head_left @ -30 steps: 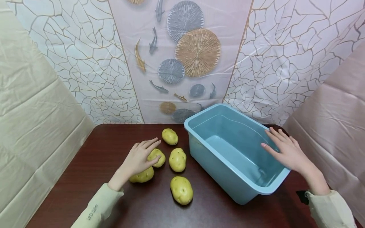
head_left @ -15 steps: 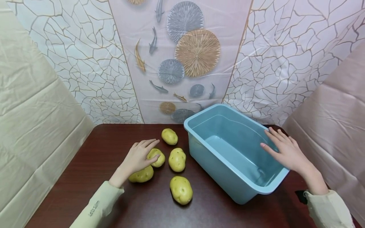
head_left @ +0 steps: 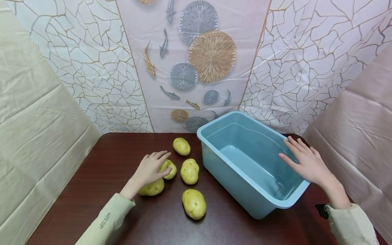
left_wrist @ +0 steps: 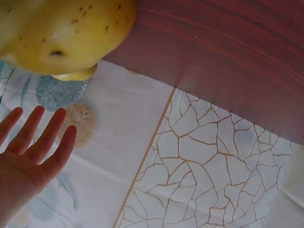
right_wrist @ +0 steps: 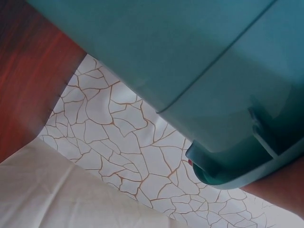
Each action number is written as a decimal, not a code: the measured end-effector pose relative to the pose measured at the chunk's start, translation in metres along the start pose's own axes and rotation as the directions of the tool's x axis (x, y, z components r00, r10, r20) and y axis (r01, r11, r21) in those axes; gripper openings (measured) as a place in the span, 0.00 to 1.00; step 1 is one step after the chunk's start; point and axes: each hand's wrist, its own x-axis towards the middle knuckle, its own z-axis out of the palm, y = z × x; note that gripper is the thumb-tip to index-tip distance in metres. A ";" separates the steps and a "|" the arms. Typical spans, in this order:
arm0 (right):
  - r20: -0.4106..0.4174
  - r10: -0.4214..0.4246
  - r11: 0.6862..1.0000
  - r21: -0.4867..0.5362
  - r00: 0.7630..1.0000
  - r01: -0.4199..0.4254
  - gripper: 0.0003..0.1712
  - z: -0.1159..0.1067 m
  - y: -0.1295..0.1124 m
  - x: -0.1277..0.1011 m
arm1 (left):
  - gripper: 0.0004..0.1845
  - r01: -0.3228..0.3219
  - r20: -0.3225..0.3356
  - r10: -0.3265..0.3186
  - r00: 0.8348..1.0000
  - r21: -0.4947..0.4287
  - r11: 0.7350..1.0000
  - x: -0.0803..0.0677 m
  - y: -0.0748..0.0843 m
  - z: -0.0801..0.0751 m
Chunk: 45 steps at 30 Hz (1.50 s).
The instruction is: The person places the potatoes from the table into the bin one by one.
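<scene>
Several yellow potatoes lie on the dark wooden table (head_left: pixel 101 163), left of an empty blue plastic tub (head_left: pixel 225 182). My left hand (head_left: pixel 154 165) lies with straight fingers on one potato (head_left: pixel 170 169), and another potato (head_left: pixel 152 188) sits just under the wrist. The left wrist view shows the flat left hand (left_wrist: pixel 33 142) and a potato (left_wrist: pixel 61 33) close to the camera. My right hand (head_left: pixel 298 158) rests with spread fingers on the tub's right rim. The right wrist view shows only the tub's outer wall (right_wrist: pixel 190 61).
More potatoes lie at the back (head_left: pixel 181 146), the middle (head_left: pixel 189 171) and the front (head_left: pixel 194 203) of the group. Patterned sheets wall in the table at the back and on both sides. The table's left half is bare wood.
</scene>
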 end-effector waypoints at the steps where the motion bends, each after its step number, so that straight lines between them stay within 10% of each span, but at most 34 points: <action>1: 0.000 0.000 1.000 0.000 1.000 0.000 0.40 0.000 0.000 0.000 | 0.29 0.002 0.005 -0.002 1.000 0.001 1.000 0.000 0.000 0.001; 25: 0.003 0.019 1.000 0.005 1.000 -0.019 0.40 0.001 -0.001 0.001 | 0.32 0.021 0.114 -0.024 0.993 0.033 0.999 -0.004 -0.005 0.019; 45: -0.014 0.010 1.000 0.012 1.000 -0.010 0.38 0.000 0.000 0.001 | 0.35 0.002 0.020 -0.004 1.000 0.108 0.994 -0.030 -0.005 0.019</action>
